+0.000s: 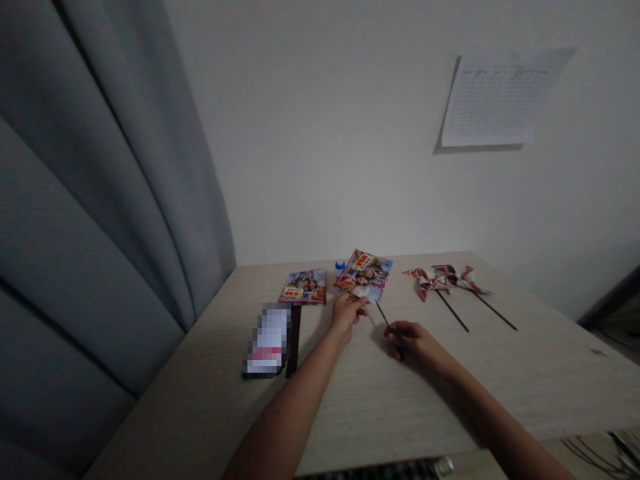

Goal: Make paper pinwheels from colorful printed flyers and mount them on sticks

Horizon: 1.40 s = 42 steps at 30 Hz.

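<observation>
Printed paper point(363, 275) sits pinched in the left hand point(345, 315); the right hand point(410, 341) pinches a black stick point(385, 317) just below it.

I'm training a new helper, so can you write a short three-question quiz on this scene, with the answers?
1. Which hand grips the thin black stick?
2. True or false: the two pinwheels on the table lie to the right of both hands.
3. What does the left hand touch?
A) the printed sheet
B) the blue cap
C) the curtain

Key: 1. the right hand; 2. true; 3. A
</observation>
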### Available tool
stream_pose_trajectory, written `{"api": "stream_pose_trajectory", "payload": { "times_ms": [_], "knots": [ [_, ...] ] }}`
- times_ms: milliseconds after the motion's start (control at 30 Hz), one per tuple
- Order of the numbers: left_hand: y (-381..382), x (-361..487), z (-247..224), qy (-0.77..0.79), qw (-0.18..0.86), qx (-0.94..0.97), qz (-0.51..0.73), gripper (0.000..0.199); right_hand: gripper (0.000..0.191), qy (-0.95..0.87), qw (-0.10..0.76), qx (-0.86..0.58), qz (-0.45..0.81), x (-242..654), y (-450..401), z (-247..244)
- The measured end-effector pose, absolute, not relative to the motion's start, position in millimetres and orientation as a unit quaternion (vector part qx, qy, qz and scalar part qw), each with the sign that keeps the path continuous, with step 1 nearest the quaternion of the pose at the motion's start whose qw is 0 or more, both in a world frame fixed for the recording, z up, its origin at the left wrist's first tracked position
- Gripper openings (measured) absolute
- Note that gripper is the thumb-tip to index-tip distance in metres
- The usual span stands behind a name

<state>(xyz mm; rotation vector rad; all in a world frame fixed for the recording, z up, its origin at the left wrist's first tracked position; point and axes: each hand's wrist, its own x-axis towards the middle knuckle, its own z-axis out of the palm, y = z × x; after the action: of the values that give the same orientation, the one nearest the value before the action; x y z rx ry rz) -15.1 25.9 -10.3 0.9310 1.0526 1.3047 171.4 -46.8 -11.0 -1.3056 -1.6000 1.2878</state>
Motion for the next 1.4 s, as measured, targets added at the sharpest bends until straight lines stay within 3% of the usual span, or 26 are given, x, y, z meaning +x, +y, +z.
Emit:
{"api": "stream_pose_trajectory", "payload": {
  "times_ms": [1400],
  "knots": [
    [27.9, -17.3, -13.8, 0.449, 0.573, 0.406, 0.553, 0.028, 0.035, -0.607, 0.349, -0.488, 0.522, 171.5, -45.6, -12.3]
  ]
}}
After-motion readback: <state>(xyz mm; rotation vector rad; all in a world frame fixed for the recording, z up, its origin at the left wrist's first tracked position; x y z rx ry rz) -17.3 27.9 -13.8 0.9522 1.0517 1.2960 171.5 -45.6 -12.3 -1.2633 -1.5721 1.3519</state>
